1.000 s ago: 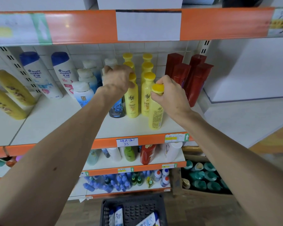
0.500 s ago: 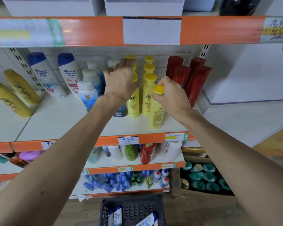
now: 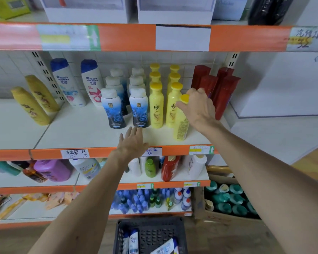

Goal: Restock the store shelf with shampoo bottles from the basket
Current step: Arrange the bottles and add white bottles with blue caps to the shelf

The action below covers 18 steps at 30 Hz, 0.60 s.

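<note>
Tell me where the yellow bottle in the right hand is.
In the head view, the yellow bottle stands right of centre near the shelf's front edge, just ahead of the right yellow row, the right hand gripping its cap.

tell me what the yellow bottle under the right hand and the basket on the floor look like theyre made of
Yellow bottle: likely plastic, smooth, opaque, with a soft sheen and moulded cap. Basket: probably rigid dark plastic, matte, with moulded rows of holes in base and walls.

Both arms reach forward. The left hand [image 3: 131,142] hovers flat, fingers spread and empty, at the shelf's front edge; the right hand [image 3: 198,105] is curled, gripping, palm down.
</note>
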Tool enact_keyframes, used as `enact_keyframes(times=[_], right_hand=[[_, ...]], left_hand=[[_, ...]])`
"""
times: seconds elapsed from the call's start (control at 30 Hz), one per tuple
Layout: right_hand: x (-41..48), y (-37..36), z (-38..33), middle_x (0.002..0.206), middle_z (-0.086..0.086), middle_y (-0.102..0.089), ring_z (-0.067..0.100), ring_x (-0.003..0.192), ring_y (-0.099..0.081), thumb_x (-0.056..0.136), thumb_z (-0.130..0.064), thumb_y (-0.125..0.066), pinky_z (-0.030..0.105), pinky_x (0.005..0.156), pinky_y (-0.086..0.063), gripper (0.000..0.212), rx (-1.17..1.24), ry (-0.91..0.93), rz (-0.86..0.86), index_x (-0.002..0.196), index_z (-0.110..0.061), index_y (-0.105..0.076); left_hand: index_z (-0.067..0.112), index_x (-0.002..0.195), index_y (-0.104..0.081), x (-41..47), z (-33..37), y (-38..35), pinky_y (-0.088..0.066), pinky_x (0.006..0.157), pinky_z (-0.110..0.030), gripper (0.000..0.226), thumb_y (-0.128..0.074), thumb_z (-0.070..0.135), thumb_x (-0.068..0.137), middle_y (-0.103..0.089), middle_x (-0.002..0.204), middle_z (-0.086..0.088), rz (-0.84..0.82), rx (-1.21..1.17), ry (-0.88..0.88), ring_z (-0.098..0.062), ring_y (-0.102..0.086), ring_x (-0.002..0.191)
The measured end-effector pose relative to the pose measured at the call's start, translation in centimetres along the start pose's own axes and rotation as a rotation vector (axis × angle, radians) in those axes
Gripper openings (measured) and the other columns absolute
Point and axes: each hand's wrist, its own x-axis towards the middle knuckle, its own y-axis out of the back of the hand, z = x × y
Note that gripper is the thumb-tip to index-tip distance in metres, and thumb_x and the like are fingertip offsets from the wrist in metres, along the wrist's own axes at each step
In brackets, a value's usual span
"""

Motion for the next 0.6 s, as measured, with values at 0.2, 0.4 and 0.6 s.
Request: enact_keyframes(times=[0.2,0.4,0.6], right_hand=[[-0.3,0.7,-0.7,0.126,0.011,-0.055,0.037,0.109,-0.06,0.091,-0.034,-0.066,0.038,0.08,-0.048,0.044,0.066,0.024,-0.07,0.127,-0.01,-0.06],[0.4,2.2,-0.9,0.138,0.01,-0.05,0.03,0.109,-0.059,0.09,-0.007,-0.059,0.028,0.077,-0.044,0.043,0.095,0.085,-0.264,0.131,-0.019,-0.058],[1.0,3.6,-1.3,0.134,0.005,-0.055,0.023,0.111,-0.057,0.088,-0.016,-0.068,0.028,0.079,-0.045,0.025,0.095,0.112,-0.428,0.113,-0.016,-0.067]], left_hand=[[0.009,0.147,-0.022,-0.3,1.2,1.7,-0.015,0.118,-0.051,0.067,-0.049,0.04,0.095,-0.019,0.157,-0.009,0.018,-0.009,-0.037,-0.026,-0.013,0.147],[0.009,0.142,-0.029,-1.0,1.0,2.1,-0.02,0.117,-0.049,0.062,-0.052,0.038,0.093,-0.026,0.155,-0.009,0.062,-0.023,-0.042,-0.027,-0.019,0.144],[0.008,0.139,-0.035,-1.5,0.9,2.1,-0.025,0.115,-0.048,0.058,-0.053,0.038,0.092,-0.031,0.15,-0.011,0.051,0.007,-0.037,-0.029,-0.027,0.14]])
